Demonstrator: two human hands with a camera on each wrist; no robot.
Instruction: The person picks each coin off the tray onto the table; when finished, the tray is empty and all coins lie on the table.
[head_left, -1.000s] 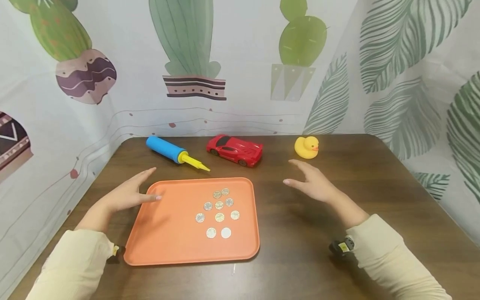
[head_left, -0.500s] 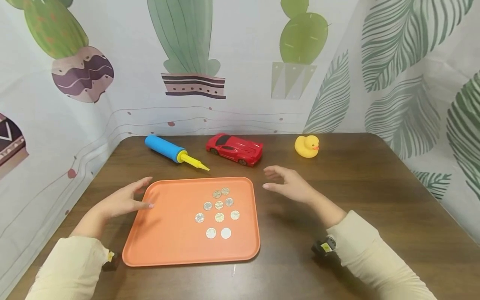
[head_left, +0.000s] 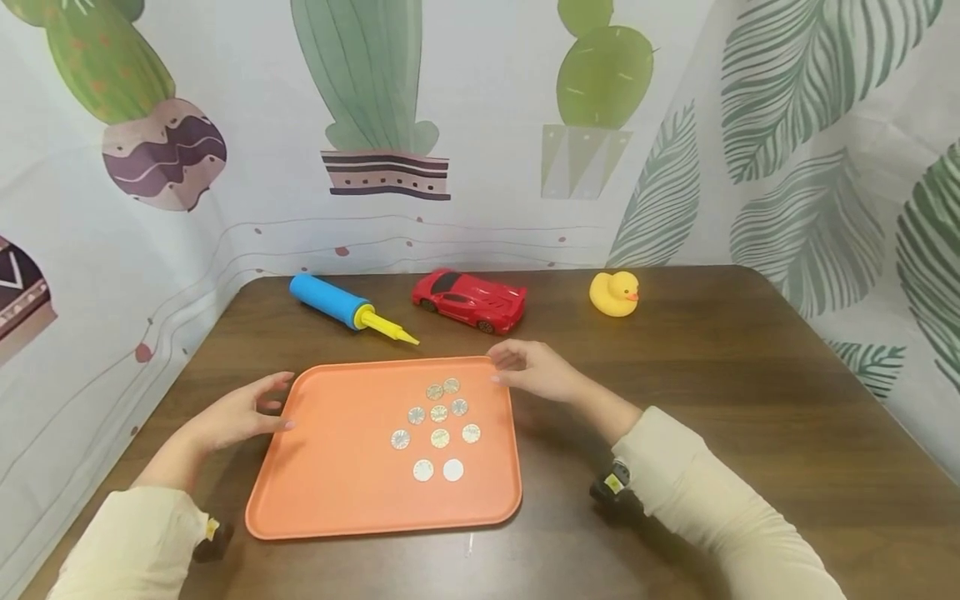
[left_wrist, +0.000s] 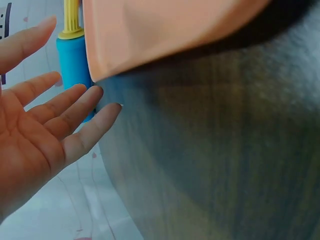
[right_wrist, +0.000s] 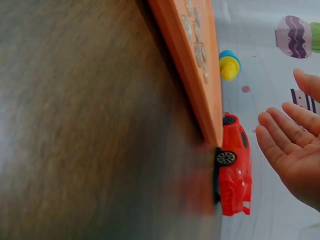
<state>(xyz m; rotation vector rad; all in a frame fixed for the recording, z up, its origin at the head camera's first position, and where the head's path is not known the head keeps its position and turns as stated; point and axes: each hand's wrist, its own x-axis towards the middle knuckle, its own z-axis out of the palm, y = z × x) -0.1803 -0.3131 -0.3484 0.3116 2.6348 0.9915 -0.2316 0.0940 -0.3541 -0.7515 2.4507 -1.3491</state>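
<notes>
An orange tray (head_left: 337, 450) lies on the table with several coins (head_left: 439, 413) spread over its right half. At the tray's left edge is my left hand (head_left: 228, 417), fingers spread and relaxed, holding nothing. My right hand (head_left: 543, 371) hovers by the tray's far right corner, its thumb over the rim. In the left wrist view the left fingers (left_wrist: 75, 107) are apart and the tray (left_wrist: 165, 30) is just beyond them. The right wrist view has the right hand (right_wrist: 297, 150) loosely extended, with nothing in it. Whether either hand touches the tray, I cannot tell.
Behind the tray lie a blue pump with a yellow nozzle (head_left: 348, 308) and a red toy car (head_left: 471, 300). A yellow rubber duck (head_left: 613, 294) sits at the back right. A cloth printed with cacti and leaves (head_left: 495, 125) hangs behind the wooden table (head_left: 712, 367).
My right hand has moved left from open table to the tray's far right corner. The left hand has drawn slightly left and nearer me. Tray and coins stay put.
</notes>
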